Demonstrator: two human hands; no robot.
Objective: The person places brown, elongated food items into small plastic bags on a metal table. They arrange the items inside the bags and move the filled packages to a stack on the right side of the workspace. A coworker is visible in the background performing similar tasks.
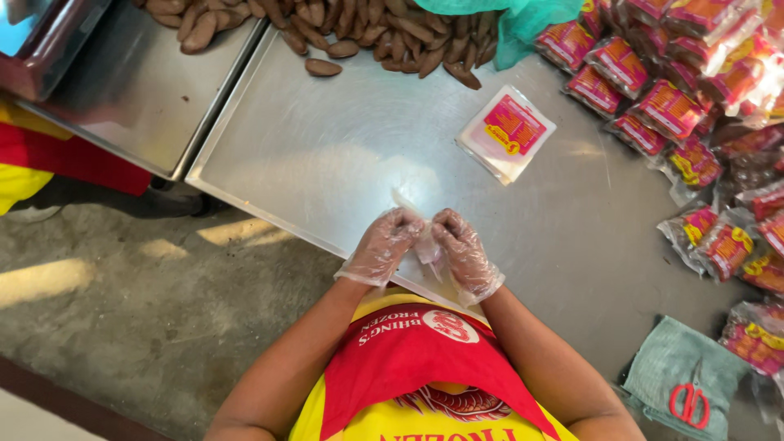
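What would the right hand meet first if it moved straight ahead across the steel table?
Probably the flat clear packet with a pink label; the right hand points roughly toward it, though direction is uncertain.

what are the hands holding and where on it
Both gloved hands, left and right, pinch a small clear plastic bag between them at its upper edge; which exact part cannot be told.

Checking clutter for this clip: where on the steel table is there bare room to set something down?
Bare steel table lies between the brown pods, the flat pink-labelled pouches and both gloved hands, left hand and right hand. The right edge is crowded with filled packets, plus a cloth with scissors.
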